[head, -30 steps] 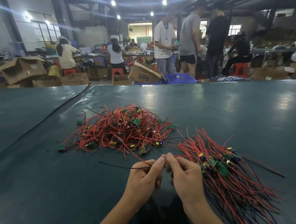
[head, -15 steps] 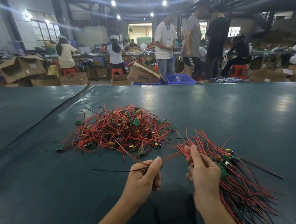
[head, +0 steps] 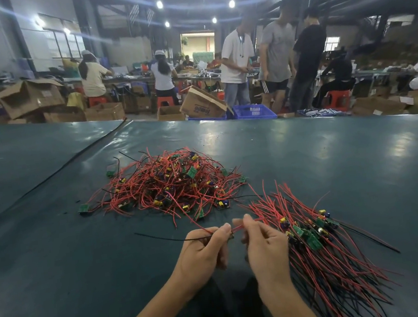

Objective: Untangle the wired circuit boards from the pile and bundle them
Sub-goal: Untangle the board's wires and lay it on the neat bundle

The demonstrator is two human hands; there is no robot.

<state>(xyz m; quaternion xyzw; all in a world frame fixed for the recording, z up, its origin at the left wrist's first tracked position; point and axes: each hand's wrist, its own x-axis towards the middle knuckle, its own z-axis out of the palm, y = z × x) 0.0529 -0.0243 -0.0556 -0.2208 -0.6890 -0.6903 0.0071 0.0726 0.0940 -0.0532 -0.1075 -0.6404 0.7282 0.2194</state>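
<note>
Left hand (head: 204,254) curled, pinching red lead (head: 239,228) and black lead (head: 165,238); right hand (head: 266,250) pinches the same red lead. Tangled pile (head: 169,187) just beyond the hands, sorted bundle (head: 327,257) just right of them. Likely light, floppy, snag-prone with fragile joints: grip near the board, pull slowly. Carton (head: 203,105) print unreadable.

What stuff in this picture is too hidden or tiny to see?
Head view:
Where the red wire ends: hidden inside the left hand and right hand.
What lies deep in the pile: buried under wires.
Wire ends of the bundle: cut off by the bottom edge.
Markings on the boards: too small.
</note>
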